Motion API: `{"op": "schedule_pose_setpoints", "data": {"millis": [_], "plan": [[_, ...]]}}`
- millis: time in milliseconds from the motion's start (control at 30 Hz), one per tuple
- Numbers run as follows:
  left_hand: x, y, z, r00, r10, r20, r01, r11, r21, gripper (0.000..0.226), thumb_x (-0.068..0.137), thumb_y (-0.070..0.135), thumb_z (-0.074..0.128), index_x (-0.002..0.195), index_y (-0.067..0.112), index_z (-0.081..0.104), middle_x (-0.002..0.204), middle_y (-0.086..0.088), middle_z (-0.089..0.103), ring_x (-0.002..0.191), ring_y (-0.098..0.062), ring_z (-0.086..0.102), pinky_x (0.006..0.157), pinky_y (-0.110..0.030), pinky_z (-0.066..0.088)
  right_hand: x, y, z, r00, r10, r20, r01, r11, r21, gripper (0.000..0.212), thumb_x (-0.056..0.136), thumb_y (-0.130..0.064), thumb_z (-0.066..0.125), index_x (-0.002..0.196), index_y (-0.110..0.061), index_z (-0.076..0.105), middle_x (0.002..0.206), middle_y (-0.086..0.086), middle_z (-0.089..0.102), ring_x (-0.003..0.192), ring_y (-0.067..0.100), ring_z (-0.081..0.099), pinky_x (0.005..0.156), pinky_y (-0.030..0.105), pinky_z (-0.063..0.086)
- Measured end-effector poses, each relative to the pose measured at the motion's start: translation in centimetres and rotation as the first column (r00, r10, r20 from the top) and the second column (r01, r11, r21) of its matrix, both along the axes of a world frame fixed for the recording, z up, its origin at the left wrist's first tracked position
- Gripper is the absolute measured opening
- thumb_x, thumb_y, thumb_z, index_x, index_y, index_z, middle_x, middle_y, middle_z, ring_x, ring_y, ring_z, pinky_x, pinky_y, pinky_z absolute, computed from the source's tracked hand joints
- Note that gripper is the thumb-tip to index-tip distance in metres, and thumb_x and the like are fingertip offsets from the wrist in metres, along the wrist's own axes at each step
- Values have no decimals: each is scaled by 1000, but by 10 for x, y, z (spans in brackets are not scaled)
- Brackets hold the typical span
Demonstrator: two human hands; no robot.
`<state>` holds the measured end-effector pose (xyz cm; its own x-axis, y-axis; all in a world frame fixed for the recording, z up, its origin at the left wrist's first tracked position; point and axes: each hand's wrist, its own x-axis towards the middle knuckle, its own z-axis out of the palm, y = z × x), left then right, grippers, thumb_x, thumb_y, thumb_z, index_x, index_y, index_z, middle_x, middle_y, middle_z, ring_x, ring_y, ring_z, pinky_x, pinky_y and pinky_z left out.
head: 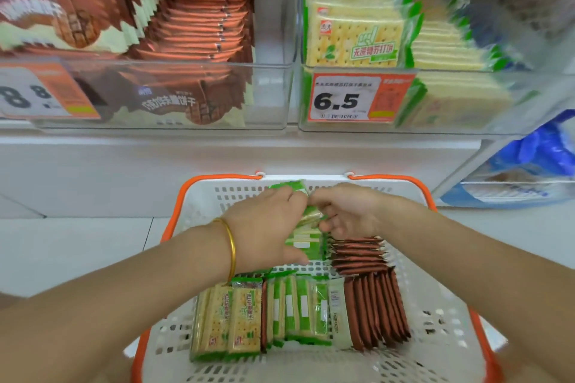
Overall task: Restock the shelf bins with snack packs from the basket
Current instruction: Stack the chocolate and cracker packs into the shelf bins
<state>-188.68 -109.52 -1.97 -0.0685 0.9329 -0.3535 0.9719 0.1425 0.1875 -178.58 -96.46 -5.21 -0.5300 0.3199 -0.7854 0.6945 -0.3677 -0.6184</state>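
Observation:
A white basket [441, 314] with orange rim sits below the shelf and holds green cracker packs [245, 320] and brown snack packs [379, 308] standing on edge. At the basket's far end my left hand [267, 227] and my right hand [345, 214] both grip a stack of green cracker packs [306, 247]. Beside that stack lie more brown packs [357, 255]. Above, a clear bin [270, 93] on the left holds brown packs and a clear bin [466, 102] on the right holds green cracker packs [354, 37].
Orange price tags hang on the bin fronts, one reading 6.5 [357, 99]. A lower bin [522, 177] at the right holds blue bags. The white shelf ledge [217, 146] runs between bins and basket. Pale floor tiles [77, 245] lie left of the basket.

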Motion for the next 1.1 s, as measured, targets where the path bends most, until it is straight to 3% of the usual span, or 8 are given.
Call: {"op": "schedule_pose_setpoints", "data": {"millis": [133,233,300,367,500,600,867,1100], "plan": [[12,10,23,994,20,-111,13,956,294,42,91,39,53,122,17,36,122,-1,49,113,-21,46,84,-32,42,18,-5,40,994,-83,-76,79,995,-64,28,94,-35,52,73,-16,46,58,3,55,44,10,45,42,19,29],[13,14,43,995,94,27,-97,907,409,31,94,29,46,120,14,41,106,-6,61,97,-25,58,69,-33,39,29,-6,62,997,40,-73,-10,930,368,49,99,-48,37,69,-13,55,58,1,56,49,14,50,46,23,34],[14,15,58,963,117,244,-226,846,483,24,90,20,51,114,13,48,92,-3,63,83,-22,60,65,-30,39,39,-1,72,990,144,5,-86,561,824,46,97,-48,39,66,-17,52,67,1,56,66,21,54,59,32,41],[14,17,70,894,116,432,-356,771,528,19,86,13,55,103,19,51,81,7,57,75,-14,56,62,-23,40,46,3,85,977,207,-56,-11,310,951,32,93,-44,47,74,-19,53,78,0,56,78,20,54,69,35,40],[13,21,89,733,53,678,-540,651,533,20,79,18,53,98,15,55,86,-5,62,82,-24,62,73,-44,53,57,3,111,869,247,-429,169,666,726,13,87,-25,63,98,-20,59,92,-5,62,83,4,59,73,22,50],[11,23,92,671,8,742,-598,597,534,18,76,23,50,93,20,55,92,-13,63,86,-29,63,73,-51,53,57,9,123,877,289,-383,146,598,788,30,75,-12,76,98,-14,56,91,3,61,84,11,60,74,29,52],[-12,32,84,911,166,379,-412,424,806,39,86,19,61,123,10,51,119,0,41,115,-22,44,102,-32,37,46,64,171,871,53,-488,438,367,821,28,74,-20,80,94,-15,60,97,14,68,87,30,68,76,48,57],[-15,38,75,949,237,208,-303,500,812,42,82,14,66,122,9,53,126,-7,44,119,-25,39,93,-16,21,11,78,180,960,262,-96,77,82,994,37,71,-27,82,101,-21,62,96,1,55,90,18,52,77,29,43]]}}
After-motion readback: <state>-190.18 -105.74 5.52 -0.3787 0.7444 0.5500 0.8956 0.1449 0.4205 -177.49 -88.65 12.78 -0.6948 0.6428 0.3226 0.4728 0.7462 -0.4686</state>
